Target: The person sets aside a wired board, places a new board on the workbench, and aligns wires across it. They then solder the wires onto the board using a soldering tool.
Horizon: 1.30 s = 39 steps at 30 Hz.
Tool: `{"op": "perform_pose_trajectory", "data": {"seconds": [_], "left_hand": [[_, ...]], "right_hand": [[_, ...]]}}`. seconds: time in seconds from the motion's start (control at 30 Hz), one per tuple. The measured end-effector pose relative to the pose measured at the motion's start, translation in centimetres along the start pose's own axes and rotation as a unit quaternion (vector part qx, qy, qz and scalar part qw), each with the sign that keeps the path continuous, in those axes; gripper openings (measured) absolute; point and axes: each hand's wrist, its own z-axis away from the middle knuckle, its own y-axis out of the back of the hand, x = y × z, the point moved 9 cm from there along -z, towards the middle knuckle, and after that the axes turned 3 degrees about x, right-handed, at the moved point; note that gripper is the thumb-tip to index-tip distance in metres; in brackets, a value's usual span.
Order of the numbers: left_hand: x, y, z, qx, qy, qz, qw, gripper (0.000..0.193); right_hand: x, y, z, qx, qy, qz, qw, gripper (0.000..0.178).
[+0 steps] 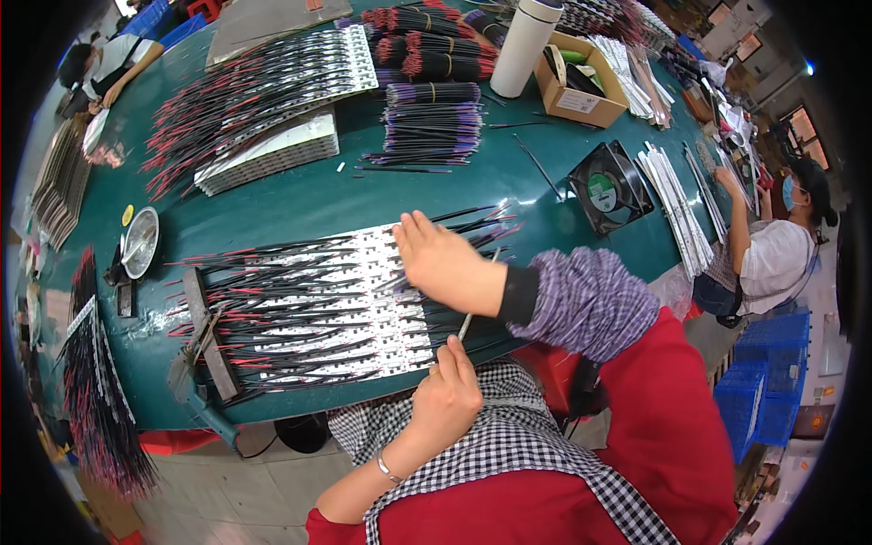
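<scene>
A white panel of small boards (386, 259) lies on the green table, with rows of black and red wires (272, 313) laid across it. My right hand (445, 263) rests palm down on the panel's upper right corner, fingers stretched out over its edge and wires. Below it, at the panel's lower right corner, my left hand (445, 391) is closed at the lower end of a thin pale strip (466, 325). That strip runs up beneath my right wrist; its upper end shows beyond. A soldering iron (202, 409) lies by a metal bar (209, 336) at the panel's left.
Wired panels (263, 86) sit on a stack of white boards (272, 150). Purple-ended wire bundles (431, 127), a white bottle (527, 45), a carton (581, 86) and a black fan (610, 191) stand beyond. A metal dish (141, 242) sits left. Co-workers (772, 236) sit at the table.
</scene>
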Motion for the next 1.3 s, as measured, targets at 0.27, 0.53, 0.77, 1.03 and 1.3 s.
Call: {"op": "perform_pose_trajectory", "data": {"seconds": [0.27, 0.53, 0.77, 1.03, 1.3], "left_hand": [[0.2, 1.5, -0.1, 0.045, -0.027, 0.097, 0.994, 0.054], [-4.8, 4.2, 2.8, -0.073, 0.044, 0.353, 0.932, 0.042], [-13.8, 8.3, 9.4, -0.106, 0.341, 0.435, 0.827, 0.024], [-17.3, 12.6, 5.5, 0.128, 0.425, 0.020, 0.896, 0.029], [-14.1, 11.0, 2.1, 0.181, 0.292, -0.090, 0.935, 0.028]], "right_hand": [[9.6, 2.9, -6.5, 0.091, -0.045, -0.097, 0.990, 0.008], [8.2, -3.6, -7.6, 0.046, -0.171, 0.084, 0.981, 0.025], [9.5, -4.3, -7.8, 0.056, -0.222, -0.005, 0.974, 0.030], [10.0, -5.4, -9.3, -0.056, -0.218, 0.009, 0.974, 0.036], [10.3, -5.1, -8.3, -0.033, -0.238, -0.070, 0.968, 0.038]]}}
